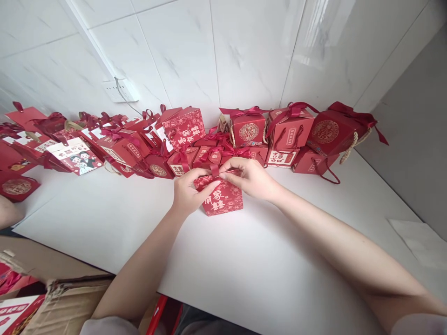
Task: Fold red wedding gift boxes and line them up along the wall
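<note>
A red gift box point(226, 200) with white Chinese characters and a floral print stands on the white table in front of me. A dark red ribbon loop point(215, 170) rises from its top edge. My left hand point(191, 190) pinches the top left of the box, thumb across the front face. On the upper right, my right hand point(253, 177) has its thumb and fingers closed at the ribbon and top edge. The fingertips behind the box are hidden, so I cannot tell whether the ribbon is tied.
Red gift boxes point(289, 130) with bows and cords are stacked along the tiled wall. More bags and boxes point(78, 156) crowd the left. A cardboard carton point(75, 298) stands below the table's left edge. Another person's arm point(10, 213) shows at far left.
</note>
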Available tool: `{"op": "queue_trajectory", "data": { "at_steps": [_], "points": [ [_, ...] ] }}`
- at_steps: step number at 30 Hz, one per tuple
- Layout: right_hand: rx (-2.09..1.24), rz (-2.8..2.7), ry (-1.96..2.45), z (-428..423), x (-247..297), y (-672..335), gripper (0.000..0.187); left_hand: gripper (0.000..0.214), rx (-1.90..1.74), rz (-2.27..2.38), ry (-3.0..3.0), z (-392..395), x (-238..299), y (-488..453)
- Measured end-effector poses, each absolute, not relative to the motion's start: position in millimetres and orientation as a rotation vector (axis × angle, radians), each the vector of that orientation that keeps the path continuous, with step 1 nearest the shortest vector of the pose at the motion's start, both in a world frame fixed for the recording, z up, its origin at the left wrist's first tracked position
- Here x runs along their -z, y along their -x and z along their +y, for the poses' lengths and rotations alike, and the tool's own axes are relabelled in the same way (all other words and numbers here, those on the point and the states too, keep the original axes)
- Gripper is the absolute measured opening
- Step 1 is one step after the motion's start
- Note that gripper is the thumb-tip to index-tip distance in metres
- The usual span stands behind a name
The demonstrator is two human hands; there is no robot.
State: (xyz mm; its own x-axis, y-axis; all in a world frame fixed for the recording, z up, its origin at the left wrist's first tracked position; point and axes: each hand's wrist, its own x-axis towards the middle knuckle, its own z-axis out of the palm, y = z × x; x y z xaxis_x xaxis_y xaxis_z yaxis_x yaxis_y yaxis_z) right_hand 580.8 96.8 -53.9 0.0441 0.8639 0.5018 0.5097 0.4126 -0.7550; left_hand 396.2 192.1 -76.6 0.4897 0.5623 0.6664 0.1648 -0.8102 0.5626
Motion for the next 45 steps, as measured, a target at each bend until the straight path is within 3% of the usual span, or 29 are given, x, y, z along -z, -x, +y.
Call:
{"op": "queue_trajectory", "data": {
  "at_steps": [26,35,45],
  "points": [
    [-0.282,-1.676,1.231,100,61,-580,0.003,0.021,-0.933,0.46,-2.317,197,71,-388],
    [-0.308,-1.654,1.259,99,64,-575,0.009,0.009,-1.03,0.444,-2.381,195,75,-391],
    [-0.288,-1.711,1.245,100,65,-576,0.011,0.014,-1.029,0.483,-2.386,194,75,-392]
  ]
}}
